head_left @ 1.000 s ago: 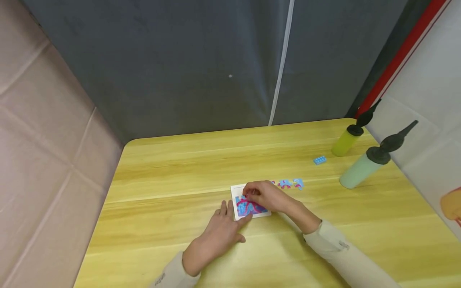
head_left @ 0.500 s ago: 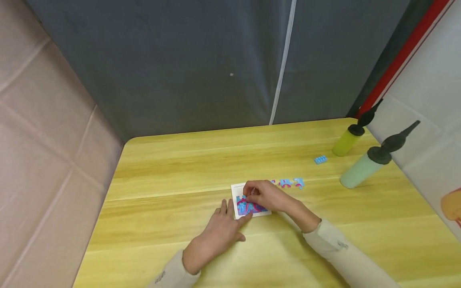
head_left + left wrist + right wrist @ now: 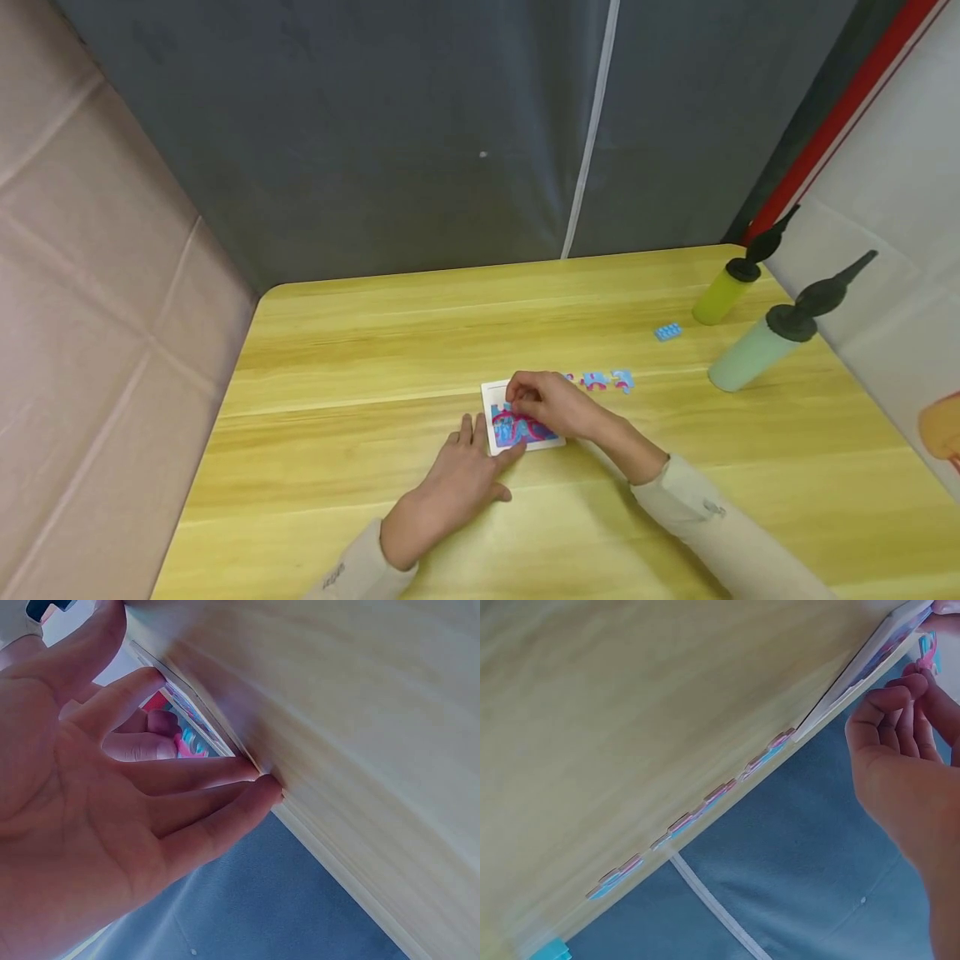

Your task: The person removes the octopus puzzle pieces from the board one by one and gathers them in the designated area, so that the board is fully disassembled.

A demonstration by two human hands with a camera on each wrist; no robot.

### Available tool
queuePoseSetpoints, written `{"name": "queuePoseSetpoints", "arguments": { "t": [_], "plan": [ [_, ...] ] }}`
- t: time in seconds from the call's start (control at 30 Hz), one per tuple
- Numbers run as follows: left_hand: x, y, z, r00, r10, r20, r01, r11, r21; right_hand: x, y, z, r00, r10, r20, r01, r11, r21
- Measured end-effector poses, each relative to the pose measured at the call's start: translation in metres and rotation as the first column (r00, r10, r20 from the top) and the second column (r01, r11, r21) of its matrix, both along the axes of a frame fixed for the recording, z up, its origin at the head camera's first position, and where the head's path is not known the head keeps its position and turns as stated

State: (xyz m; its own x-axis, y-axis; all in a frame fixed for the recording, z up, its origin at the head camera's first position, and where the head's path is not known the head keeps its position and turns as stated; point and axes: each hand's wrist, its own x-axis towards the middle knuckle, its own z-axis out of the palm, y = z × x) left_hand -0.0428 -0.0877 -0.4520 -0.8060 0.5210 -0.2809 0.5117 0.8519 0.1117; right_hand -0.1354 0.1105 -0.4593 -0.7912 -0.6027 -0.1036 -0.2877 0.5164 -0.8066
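A white-framed jigsaw puzzle (image 3: 522, 427) with a blue, pink and purple picture lies on the table, partly filled. My left hand (image 3: 459, 482) rests beside it with fingers extended, fingertips touching the frame's left and near edges. Over the puzzle's upper part, my right hand (image 3: 553, 406) pinches a small blue-and-pink puzzle piece (image 3: 928, 652) between thumb and fingers. In the right wrist view that piece is held just above the board. Loose puzzle pieces (image 3: 595, 382) lie in a row to the right of the frame, some hidden behind the right hand.
A blue toy brick (image 3: 668, 332) lies farther back on the right. Beyond it stand a yellow-green pump bottle (image 3: 722, 298) and a pale green one (image 3: 753, 357), both black-topped. A dark curtain (image 3: 375, 150) hangs behind the wooden table (image 3: 337, 350).
My right hand has lifted very slightly from the puzzle, still pinching the piece. The left hand keeps its place at the frame, and the head view has shifted a little.
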Motion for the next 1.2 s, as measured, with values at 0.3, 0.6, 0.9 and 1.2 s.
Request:
{"name": "queuePoseSetpoints", "arguments": {
  "t": [0.3,0.6,0.9,1.2],
  "plan": [
    [0.000,0.001,-0.001,1.000,-0.003,-0.015,0.003,1.000,0.001,-0.005,0.012,0.002,0.999,-0.026,-0.027,0.026,1.000,0.010],
    [0.000,0.001,-0.001,1.000,0.001,-0.026,0.000,1.000,0.009,-0.011,0.023,0.004,0.997,-0.072,-0.005,0.072,0.997,-0.010],
    [0.001,0.001,-0.001,1.000,0.016,-0.006,-0.016,1.000,0.009,-0.008,0.029,0.008,0.997,-0.078,-0.013,0.077,0.997,-0.012],
    [0.001,-0.002,0.000,0.999,-0.004,-0.041,0.004,1.000,-0.003,-0.004,0.035,0.010,0.996,-0.087,-0.028,0.086,0.996,-0.005]
  ]
}}
